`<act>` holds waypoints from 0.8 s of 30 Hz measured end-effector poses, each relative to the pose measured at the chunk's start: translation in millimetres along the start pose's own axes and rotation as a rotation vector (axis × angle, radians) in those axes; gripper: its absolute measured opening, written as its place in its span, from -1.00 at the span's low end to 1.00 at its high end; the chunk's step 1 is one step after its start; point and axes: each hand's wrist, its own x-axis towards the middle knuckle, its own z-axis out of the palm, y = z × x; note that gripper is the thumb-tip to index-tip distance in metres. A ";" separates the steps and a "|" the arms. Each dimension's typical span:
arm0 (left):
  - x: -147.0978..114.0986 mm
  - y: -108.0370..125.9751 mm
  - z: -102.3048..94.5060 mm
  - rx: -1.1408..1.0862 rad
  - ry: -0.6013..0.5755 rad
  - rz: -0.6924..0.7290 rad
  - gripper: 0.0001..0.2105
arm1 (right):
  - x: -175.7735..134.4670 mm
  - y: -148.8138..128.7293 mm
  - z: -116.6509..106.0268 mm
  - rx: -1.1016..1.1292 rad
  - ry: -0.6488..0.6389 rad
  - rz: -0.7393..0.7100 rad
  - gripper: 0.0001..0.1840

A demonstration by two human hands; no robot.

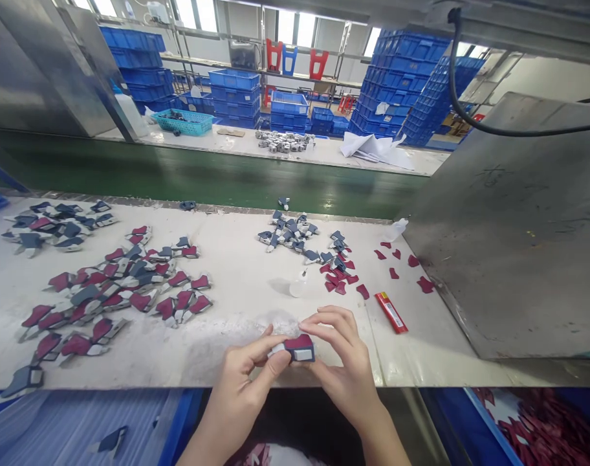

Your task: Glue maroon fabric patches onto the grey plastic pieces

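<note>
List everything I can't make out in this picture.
All in the head view:
- Held piece: one end is partly covered by the left hand; its underside faces away.
- Red packet: its print is too small and blurred to read.
- Blue bin at lower right: cut off by the picture's edge.
- Dark items in the teal basket: too small to identify.

Above the white tabletop's [246, 310] near edge, the left hand [244, 382] pinches a small maroon, navy and white block-shaped part [303, 343]; the right hand [346, 362] curves round its other end. Similar maroon-and-white parts [142, 301] spread leftward. Navy-and-white parts [297, 246] cluster toward the far edge, flat maroon pieces [362, 292] beside them. A red flat packet [391, 313] lies nearer the near edge.
</note>
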 end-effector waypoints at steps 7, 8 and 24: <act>1.0 15.4 -3.8 -0.279 -0.167 -0.172 -0.73 | -3.4 -1.9 0.8 0.034 -0.097 -0.102 -0.61; 1.0 15.5 -3.1 -0.341 -0.185 -0.206 -0.74 | -4.8 -1.7 1.7 0.031 -0.105 -0.099 -0.59; 1.4 10.3 -4.0 -0.545 -0.127 -0.268 -0.73 | -6.2 -4.0 11.0 0.220 0.041 -0.082 -0.61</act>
